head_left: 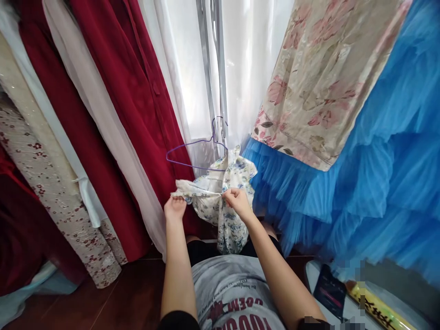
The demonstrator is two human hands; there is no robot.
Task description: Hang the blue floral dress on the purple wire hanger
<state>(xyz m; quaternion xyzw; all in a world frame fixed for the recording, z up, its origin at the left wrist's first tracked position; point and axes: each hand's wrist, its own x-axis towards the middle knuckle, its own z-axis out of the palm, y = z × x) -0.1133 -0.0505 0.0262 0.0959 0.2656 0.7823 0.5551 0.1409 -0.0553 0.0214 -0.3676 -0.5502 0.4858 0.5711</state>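
Note:
A white garment with a blue floral print [233,224] hangs in front of me, partly on a thin purple hanger [192,165]. The hanger's left arm is bare, while its right end goes behind the cloth. My left hand [175,207] is closed on the left end of the garment and pulls it out sideways. With fingers pinched, my right hand [236,201] grips the cloth near its middle. Between the two hands a strip of fabric is stretched almost level. The lower part drops toward my lap in loose folds.
Dark red curtains [120,68] and rolls of patterned fabric [65,201] stand at the left. White cloth [185,55] and metal poles [220,68] are behind. A floral panel [316,91] and blue tulle [378,183] hang at right, above a yellow package [378,309].

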